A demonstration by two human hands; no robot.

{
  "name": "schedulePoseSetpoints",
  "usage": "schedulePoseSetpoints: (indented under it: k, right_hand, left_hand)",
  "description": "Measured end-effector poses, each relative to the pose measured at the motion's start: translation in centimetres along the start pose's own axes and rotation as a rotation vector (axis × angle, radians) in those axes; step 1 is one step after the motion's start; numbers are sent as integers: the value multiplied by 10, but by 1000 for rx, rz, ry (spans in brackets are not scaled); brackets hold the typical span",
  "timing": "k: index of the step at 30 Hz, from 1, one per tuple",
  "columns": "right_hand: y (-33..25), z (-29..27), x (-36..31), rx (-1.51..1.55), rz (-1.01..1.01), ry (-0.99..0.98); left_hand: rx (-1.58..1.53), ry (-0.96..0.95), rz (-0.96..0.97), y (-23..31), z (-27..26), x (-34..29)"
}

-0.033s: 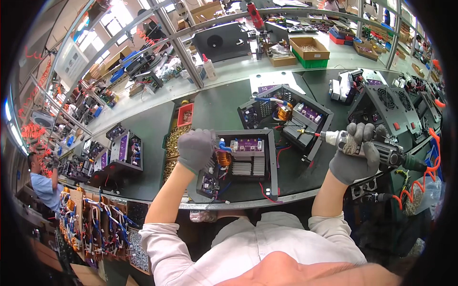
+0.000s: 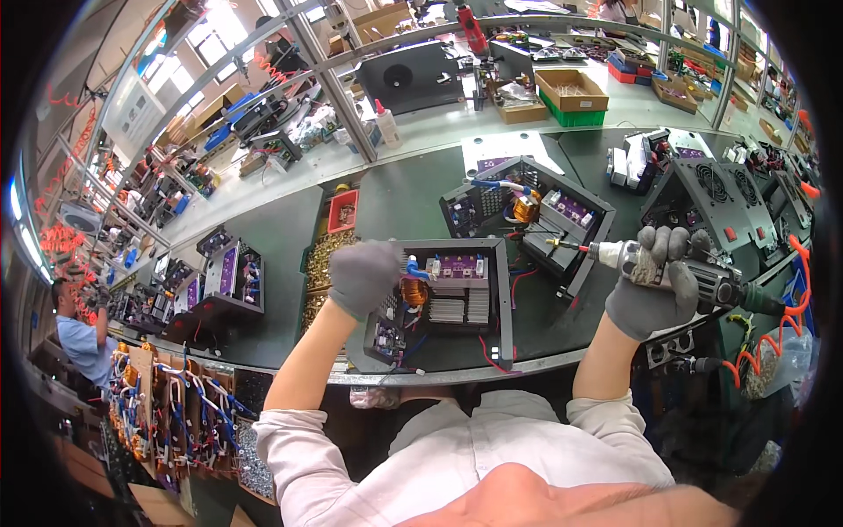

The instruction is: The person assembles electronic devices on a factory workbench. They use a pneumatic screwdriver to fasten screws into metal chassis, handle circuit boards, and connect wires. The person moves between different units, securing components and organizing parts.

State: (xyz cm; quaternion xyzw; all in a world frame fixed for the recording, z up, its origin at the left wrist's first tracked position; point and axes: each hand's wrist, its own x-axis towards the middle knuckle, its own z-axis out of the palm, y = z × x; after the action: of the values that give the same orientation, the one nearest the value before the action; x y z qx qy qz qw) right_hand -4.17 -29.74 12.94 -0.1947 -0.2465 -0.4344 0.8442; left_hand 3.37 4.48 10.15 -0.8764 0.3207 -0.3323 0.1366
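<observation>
My left hand (image 2: 363, 279), in a grey glove, is closed in a fist above the left edge of a black metal chassis (image 2: 505, 299). What its fingers hold, if anything, is hidden. Inside that chassis are a purple circuit board (image 2: 458, 267), a copper-wound coil (image 2: 413, 292) and a finned heatsink (image 2: 458, 307). My right hand (image 2: 654, 294), also gloved, grips a power screwdriver (image 2: 628, 256) pointing left. A small brass-coloured piece (image 2: 554, 241) shows at its bit tip, over a second open chassis (image 2: 587, 255).
Beside my left hand stand bins of brass-coloured fasteners (image 2: 329, 259) and a red bin (image 2: 344, 209). More units (image 2: 230, 277) sit at left, fan panels (image 2: 713, 189) at right. An orange coiled hose (image 2: 795, 299) hangs at right. A co-worker (image 2: 81, 338) is at far left.
My left fist has shifted very slightly and looks blurred now. The right hand and the screwdriver stay in place.
</observation>
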Motion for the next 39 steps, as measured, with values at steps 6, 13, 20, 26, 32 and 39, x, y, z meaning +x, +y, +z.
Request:
schedulePoseSetpoints:
  k: [6,13,20,26,32,39]
  right_hand:
    - [4,6,-4,64,20,-33]
    - [5,-2,7,-84,-75,-37]
    - [49,-6,42,-167,-135,-49]
    - [89,-9,90,-112,-61,-91]
    - [98,-21,108,-117,65,26]
    - [95,-56,113,-186,179,95]
  left_hand:
    - [-345,44,238,12,-22,6]
    - [-1185,210,-393,-34,-36,28]
    - [-465,-784,-297,-26,33,110]
    - [-334,-882,-163,-7,68,141]
    - [-391,-694,-177,-2,73,125]
    - [-527,-701,-164,20,56,128]
